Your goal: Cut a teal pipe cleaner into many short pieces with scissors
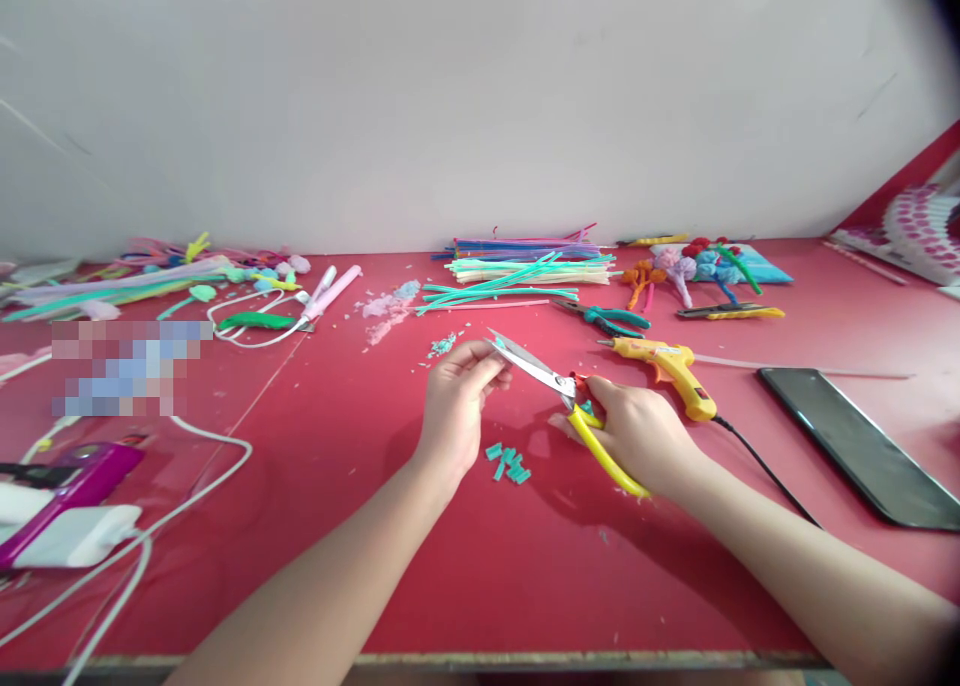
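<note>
My right hand (637,431) grips a pair of scissors (536,366) with yellow handles, its metal blades pointing left and slightly apart. The blade tips are at the fingers of my left hand (459,396), which is closed in a pinch. A small teal piece (499,342) shows between these fingertips and the blades; most of it is hidden. Below, on the red table, lie several short cut teal pieces (510,463). A little heap of teal fluff (444,344) lies just beyond my left hand.
Beyond my hands are bundled pipe cleaners (525,271), pliers (611,319) and fuzzy flowers (679,266). A yellow glue gun (671,366) and a phone (862,446) lie right. Left are a pink hair straightener (334,291), white cables (217,441) and a purple power strip (75,491).
</note>
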The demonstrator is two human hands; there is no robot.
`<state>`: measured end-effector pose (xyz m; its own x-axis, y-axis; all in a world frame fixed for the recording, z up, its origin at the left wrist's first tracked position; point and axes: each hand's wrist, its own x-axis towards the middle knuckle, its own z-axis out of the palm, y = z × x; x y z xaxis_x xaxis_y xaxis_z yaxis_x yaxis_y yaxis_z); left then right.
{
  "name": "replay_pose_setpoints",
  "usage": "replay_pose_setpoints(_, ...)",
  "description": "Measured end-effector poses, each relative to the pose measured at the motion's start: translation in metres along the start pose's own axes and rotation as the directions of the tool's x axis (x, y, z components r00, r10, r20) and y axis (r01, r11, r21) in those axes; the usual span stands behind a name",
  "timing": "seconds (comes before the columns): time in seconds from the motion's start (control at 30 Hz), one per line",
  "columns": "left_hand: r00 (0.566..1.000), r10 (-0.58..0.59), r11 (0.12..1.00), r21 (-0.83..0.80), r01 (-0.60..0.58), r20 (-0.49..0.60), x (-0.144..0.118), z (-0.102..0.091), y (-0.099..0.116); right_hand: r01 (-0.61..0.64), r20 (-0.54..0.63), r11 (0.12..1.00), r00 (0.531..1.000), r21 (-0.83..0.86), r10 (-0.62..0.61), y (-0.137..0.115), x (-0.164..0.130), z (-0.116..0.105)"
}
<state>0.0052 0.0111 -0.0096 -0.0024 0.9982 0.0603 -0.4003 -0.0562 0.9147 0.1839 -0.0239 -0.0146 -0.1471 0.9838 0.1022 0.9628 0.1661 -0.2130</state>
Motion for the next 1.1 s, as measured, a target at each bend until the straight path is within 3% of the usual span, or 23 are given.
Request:
replay_pose_setpoints(0.93,0.999,0.027,1.000,0.004,-0.027,0.026,-0.0002,-0.0009,0.0008,-0.027,-0.014,1.000,1.000,-0.014,0.027,0.0033,0.0004,0.0007)
replay_pose_setpoints(1.1,0.999,0.026,0.999,0.030,-0.026,0.023,-0.0007,0.0006,0.0002,-0.063,-0.016,0.991,0.998,0.119,0.065,0.0036,0.0023,-0.0001)
